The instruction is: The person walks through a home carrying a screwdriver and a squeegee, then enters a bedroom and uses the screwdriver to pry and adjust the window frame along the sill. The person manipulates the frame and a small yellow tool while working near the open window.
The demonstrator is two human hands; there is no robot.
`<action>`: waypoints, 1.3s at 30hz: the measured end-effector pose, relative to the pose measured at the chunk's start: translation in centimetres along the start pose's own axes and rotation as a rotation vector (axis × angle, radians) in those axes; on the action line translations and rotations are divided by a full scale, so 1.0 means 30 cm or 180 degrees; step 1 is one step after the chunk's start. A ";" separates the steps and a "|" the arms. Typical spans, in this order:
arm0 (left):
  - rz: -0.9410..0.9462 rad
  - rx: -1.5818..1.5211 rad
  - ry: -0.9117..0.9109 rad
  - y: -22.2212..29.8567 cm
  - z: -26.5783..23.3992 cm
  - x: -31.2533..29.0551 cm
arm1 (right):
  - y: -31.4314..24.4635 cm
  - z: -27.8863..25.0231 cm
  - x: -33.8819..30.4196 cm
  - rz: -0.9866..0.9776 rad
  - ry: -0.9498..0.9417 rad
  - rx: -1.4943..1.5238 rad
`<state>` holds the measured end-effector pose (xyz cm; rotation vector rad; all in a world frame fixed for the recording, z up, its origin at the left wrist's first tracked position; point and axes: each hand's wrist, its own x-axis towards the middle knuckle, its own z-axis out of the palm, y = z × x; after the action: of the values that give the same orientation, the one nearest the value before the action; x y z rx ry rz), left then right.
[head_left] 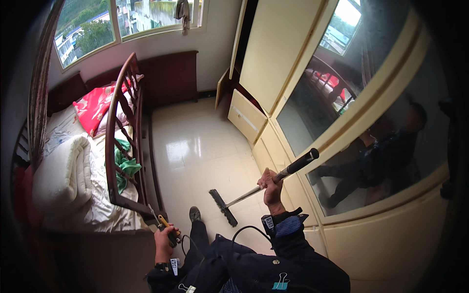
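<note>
My right hand (271, 185) grips the metal shaft of a broom (254, 191) just below its black handle grip. The dark brush head (223, 207) rests on the glossy tiled floor (195, 151) in front of me. My left hand (165, 237) is closed around a small tool with a yellow and black handle (168, 230), held low near the foot of the bed. A thin black cable loops from that hand toward my jacket. My dark shoe (195, 213) shows just left of the brush head.
A bed (93, 161) with a dark wooden footboard (119, 146), white bedding, a red pillow and green cloth fills the left. A cream wardrobe (342, 146) with mirrored doors and an open door and drawer stands right. Windows are at the back.
</note>
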<state>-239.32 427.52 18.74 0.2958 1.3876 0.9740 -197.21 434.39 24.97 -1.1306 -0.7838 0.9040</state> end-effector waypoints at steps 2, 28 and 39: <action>0.0094 0.0060 -0.0145 0.101 0.051 0.170 | 0.045 0.048 0.155 0.0017 -0.0014 -0.0072; -0.0001 0.0389 0.0043 1.118 0.931 1.463 | 0.576 0.276 1.965 0.0139 0.0683 -0.0181; -0.0126 0.0519 0.0114 1.323 1.214 1.726 | 0.844 0.013 2.431 0.1273 0.2252 -0.1211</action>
<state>-228.09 501.39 18.79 0.3726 1.5033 0.8387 -171.03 504.39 5.66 -1.8466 -0.1382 0.6074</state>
